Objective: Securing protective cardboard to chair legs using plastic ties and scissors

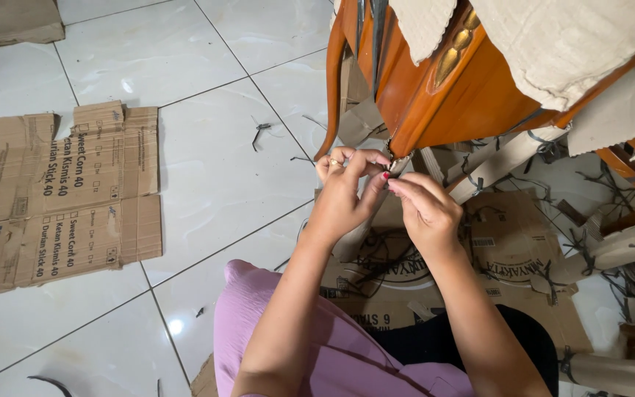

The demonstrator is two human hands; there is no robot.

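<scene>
My left hand (345, 190) and my right hand (426, 209) meet just below the lower corner of an orange-brown wooden furniture piece (453, 92). Both pinch a small piece of grey tape or strap (398, 162) hanging from that corner. Pale cardboard wrapping (567, 40) covers the top of the furniture. A curved wooden leg (332, 88) runs down to the left of my hands. What exactly sits between my fingertips is too small to tell.
A flattened printed cardboard box (64, 195) lies on the white tiled floor (222, 169) at left. More cardboard sheets (508, 250) lie under the furniture, with black strap scraps (260, 132) scattered about. Wrapped furniture legs (611, 250) lie at right. My pink-clad knee (251, 309) is below.
</scene>
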